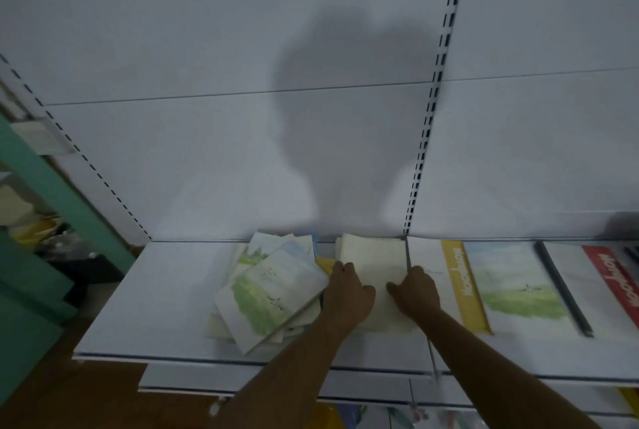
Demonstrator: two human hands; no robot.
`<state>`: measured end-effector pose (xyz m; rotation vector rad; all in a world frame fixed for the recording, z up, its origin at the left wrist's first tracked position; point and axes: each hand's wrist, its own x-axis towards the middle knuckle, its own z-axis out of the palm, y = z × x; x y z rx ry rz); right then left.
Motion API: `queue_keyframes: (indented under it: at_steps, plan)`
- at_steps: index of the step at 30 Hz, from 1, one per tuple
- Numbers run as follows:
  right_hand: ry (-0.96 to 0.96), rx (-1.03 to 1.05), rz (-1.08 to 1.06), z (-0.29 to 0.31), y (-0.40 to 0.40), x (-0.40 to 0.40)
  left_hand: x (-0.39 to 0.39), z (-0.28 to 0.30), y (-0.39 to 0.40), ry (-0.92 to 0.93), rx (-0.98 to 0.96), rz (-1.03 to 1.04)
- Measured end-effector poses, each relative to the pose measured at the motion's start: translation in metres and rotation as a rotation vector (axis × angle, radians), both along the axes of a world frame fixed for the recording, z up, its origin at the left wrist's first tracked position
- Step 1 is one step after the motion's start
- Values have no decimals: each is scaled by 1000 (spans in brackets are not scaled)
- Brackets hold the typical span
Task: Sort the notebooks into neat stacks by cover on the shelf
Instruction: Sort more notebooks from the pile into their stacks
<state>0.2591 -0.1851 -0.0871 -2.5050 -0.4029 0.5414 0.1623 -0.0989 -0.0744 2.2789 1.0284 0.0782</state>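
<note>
A cream-covered stack of notebooks [375,259] lies on the white shelf [145,297] against the back panel. My left hand [347,292] grips its left edge, fingers curled over the side. My right hand [416,290] holds the right edge, thumb on top. To the left lies a loose, fanned heap of notebooks with green meadow covers [269,290]. A yellow cover [325,262] peeks out between heap and stack.
Right of the stack lie a notebook with a yellow band [463,283], a meadow-cover notebook [515,280] and one with a red band [612,276]. A slotted upright [420,159] divides the back panel. A lower shelf [242,380] juts out below. Green shelving [41,186] stands at left.
</note>
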Motion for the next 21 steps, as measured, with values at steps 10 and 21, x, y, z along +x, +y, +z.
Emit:
queue_keyframes:
  at_steps: [10,21]
  plan:
    - [-241,-48,-53,23,25,-21,-22,37,30,-207,50,38]
    - [234,27,307,25,90,-115,-122,24,130,277,349,172]
